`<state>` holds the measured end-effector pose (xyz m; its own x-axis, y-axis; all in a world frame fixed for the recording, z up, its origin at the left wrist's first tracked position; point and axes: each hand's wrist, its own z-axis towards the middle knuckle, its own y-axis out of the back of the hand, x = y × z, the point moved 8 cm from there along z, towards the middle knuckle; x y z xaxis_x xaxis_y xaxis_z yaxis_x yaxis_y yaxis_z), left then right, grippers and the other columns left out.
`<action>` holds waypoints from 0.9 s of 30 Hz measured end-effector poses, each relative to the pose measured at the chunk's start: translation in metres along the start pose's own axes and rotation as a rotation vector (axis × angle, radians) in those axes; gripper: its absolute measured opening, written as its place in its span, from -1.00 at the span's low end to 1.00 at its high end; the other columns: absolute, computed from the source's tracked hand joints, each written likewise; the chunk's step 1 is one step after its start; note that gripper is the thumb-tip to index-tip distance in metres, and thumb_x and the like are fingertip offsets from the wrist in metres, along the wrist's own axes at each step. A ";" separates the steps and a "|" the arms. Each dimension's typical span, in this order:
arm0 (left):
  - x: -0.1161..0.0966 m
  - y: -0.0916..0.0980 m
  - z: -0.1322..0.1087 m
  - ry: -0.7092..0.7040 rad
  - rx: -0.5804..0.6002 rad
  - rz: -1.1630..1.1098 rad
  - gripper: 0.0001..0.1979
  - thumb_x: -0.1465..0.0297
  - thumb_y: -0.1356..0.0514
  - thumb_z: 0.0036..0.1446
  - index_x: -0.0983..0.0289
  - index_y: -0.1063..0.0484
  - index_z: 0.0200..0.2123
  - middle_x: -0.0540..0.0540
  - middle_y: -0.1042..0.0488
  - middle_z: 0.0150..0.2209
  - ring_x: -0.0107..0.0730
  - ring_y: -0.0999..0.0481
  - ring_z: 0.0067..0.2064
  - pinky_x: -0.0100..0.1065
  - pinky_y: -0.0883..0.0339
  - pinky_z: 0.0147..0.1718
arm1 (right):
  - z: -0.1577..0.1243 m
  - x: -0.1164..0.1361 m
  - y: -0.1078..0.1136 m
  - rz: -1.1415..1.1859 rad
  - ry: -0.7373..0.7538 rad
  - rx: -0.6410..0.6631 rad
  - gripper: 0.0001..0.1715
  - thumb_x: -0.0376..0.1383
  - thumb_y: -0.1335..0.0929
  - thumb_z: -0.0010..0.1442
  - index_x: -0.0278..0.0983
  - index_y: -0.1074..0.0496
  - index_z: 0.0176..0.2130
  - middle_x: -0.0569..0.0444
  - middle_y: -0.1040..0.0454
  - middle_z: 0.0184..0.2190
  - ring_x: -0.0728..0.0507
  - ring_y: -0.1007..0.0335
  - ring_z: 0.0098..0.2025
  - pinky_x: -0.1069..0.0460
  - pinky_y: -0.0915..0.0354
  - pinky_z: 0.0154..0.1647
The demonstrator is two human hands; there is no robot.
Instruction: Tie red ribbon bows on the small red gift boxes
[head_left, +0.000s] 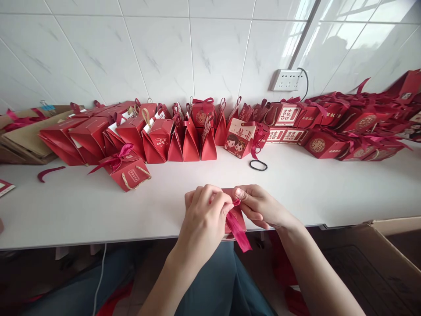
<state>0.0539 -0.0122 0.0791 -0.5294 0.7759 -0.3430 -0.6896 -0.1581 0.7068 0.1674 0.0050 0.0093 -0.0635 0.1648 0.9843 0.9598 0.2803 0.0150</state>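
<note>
A small red gift box [237, 216] rests at the near edge of the white table [79, 210], mostly hidden behind my fingers. My left hand [203, 215] is closed over its left side, pinching a dark red ribbon [238, 232] that hangs down past the table edge. Pinching the same ribbon from the other side, my right hand [259, 206] is closed at the top of the box.
A long row of red gift boxes [184, 136] lines the tiled wall, with a piled heap [355, 127] at the right. One box with a bow [128, 169] lies apart. A black hair band [258, 165], brown paper bags [26, 136] and an open cardboard carton [378, 263] are nearby.
</note>
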 end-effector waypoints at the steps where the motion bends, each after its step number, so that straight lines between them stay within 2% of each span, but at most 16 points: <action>1: 0.001 0.000 -0.001 0.008 0.000 -0.018 -0.85 0.56 -0.05 0.24 0.25 -0.32 -0.35 0.00 -0.37 -0.34 -0.42 -0.37 -0.28 -0.31 -0.15 -0.18 | 0.001 -0.001 -0.003 0.044 -0.010 0.015 -0.43 0.17 -0.26 0.16 -0.28 -0.27 -0.45 0.38 -0.05 -0.86 0.12 0.08 -0.89 0.21 0.19 -0.88; 6: 0.003 0.000 -0.003 0.031 -0.027 -0.063 -0.85 0.56 -0.04 0.23 0.24 -0.28 -0.37 -0.02 -0.37 -0.36 -0.42 -0.38 -0.29 -0.30 -0.15 -0.18 | -0.001 -0.002 -0.006 0.194 -0.032 0.015 -0.40 0.20 -0.28 0.10 -0.28 -0.28 -0.47 0.34 -0.09 -0.89 0.09 0.03 -0.90 0.21 0.23 -0.90; 11: 0.006 0.001 -0.003 0.054 -0.035 -0.100 -0.89 0.53 -0.05 0.23 0.25 -0.27 -0.35 -0.02 -0.38 -0.36 -0.41 -0.38 -0.28 -0.30 -0.15 -0.18 | -0.004 -0.003 -0.008 0.220 -0.030 0.086 -0.54 0.03 -0.42 0.06 -0.30 -0.33 -0.44 0.36 -0.13 -0.86 0.13 0.04 -0.88 0.23 0.22 -0.88; 16: 0.009 0.002 -0.004 0.071 -0.040 -0.110 -0.87 0.56 -0.03 0.23 0.24 -0.25 -0.35 -0.02 -0.39 -0.36 -0.42 -0.37 -0.28 -0.29 -0.15 -0.18 | -0.003 -0.003 -0.010 0.329 -0.010 0.076 -0.54 0.03 -0.35 0.15 -0.30 -0.30 -0.45 0.38 -0.08 -0.85 0.15 0.05 -0.90 0.24 0.24 -0.89; 22: 0.011 0.003 -0.005 0.090 -0.036 -0.108 -0.88 0.53 -0.01 0.23 0.23 -0.24 -0.35 0.00 -0.40 -0.37 -0.39 -0.38 -0.29 -0.27 -0.17 -0.19 | -0.005 -0.002 -0.012 0.235 -0.035 0.091 -0.54 0.04 -0.41 0.07 -0.30 -0.35 -0.33 0.37 -0.16 -0.89 0.09 -0.03 -0.90 0.23 0.19 -0.90; 24: 0.011 0.003 -0.005 0.094 -0.040 -0.114 -0.87 0.53 0.00 0.23 0.23 -0.23 -0.36 0.00 -0.40 -0.37 -0.38 -0.39 -0.28 -0.26 -0.17 -0.19 | -0.005 -0.003 -0.011 0.242 -0.046 0.071 -0.56 0.03 -0.41 0.06 -0.29 -0.35 -0.37 0.36 -0.16 -0.90 0.09 -0.02 -0.90 0.24 0.19 -0.90; 27: 0.012 0.003 -0.004 0.094 -0.034 -0.120 -0.86 0.54 0.01 0.22 0.22 -0.23 -0.36 0.00 -0.39 -0.37 -0.37 -0.39 -0.28 -0.26 -0.16 -0.19 | -0.003 -0.005 -0.009 0.319 -0.047 0.010 -0.52 0.04 -0.35 0.13 -0.29 -0.28 -0.54 0.32 -0.14 -0.92 0.11 0.05 -0.92 0.21 0.23 -0.91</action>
<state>0.0431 -0.0063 0.0747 -0.4852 0.7300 -0.4814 -0.7662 -0.0897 0.6363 0.1600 -0.0010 0.0052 0.2272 0.2891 0.9300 0.9307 0.2168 -0.2947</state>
